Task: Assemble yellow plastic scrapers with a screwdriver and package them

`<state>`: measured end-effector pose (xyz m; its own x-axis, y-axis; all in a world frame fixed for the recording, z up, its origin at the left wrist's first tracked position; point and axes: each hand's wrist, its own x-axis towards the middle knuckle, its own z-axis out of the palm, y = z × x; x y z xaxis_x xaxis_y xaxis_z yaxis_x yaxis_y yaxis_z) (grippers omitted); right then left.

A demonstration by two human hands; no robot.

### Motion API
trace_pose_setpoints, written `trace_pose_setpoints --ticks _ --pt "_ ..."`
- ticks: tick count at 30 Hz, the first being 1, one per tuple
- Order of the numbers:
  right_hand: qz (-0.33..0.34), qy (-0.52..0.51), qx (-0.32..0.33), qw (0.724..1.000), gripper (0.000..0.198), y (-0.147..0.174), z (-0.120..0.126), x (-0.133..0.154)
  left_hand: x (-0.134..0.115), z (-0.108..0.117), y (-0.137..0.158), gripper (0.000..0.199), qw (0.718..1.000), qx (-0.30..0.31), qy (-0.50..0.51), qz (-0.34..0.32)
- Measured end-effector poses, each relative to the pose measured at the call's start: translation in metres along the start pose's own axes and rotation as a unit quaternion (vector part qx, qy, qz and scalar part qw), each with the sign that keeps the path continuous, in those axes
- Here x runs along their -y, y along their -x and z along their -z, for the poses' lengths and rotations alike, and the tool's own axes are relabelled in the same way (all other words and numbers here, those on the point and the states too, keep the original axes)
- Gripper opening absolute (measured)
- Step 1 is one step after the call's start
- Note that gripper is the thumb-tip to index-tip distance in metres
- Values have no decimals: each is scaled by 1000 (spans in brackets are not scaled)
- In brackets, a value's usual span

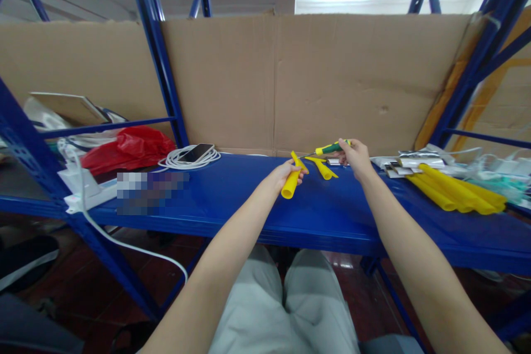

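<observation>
My left hand (285, 175) is closed around a yellow plastic tube (291, 183), whose round open end faces me; its far end looks split into a flap. In my right hand (352, 156) is a screwdriver (331, 148) with a green and yellow handle. Its thin metal shaft points left and reaches the far end of the tube; whether the tip touches it I cannot tell. Just behind and between the hands, another yellow tube piece (324, 170) with a split end lies on the blue shelf (240, 199).
Several yellow tubes (452, 191) lie at the right beside silvery packets (415, 160). A phone (197, 152) rests on a coiled white cable (170, 161) at the left, near a red plastic bag (130, 149) and a white power strip (99, 193). Cardboard (332, 77) walls the back between blue posts (160, 55).
</observation>
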<state>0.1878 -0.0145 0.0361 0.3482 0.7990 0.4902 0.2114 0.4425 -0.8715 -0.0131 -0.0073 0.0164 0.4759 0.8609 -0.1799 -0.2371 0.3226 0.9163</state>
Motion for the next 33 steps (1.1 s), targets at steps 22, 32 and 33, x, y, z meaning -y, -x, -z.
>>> trace_pose_setpoints --ticks 22,32,33 --pt "-172 -148 31 973 33 8 -1 11 2 -6 3 62 993 -77 -81 -27" --pt "-157 -148 80 973 29 6 -4 1 1 -3 0 61 993 -99 -54 -28" --pt "-156 -144 68 975 28 6 -5 0 1 -3 0 62 993 -99 -61 -28"
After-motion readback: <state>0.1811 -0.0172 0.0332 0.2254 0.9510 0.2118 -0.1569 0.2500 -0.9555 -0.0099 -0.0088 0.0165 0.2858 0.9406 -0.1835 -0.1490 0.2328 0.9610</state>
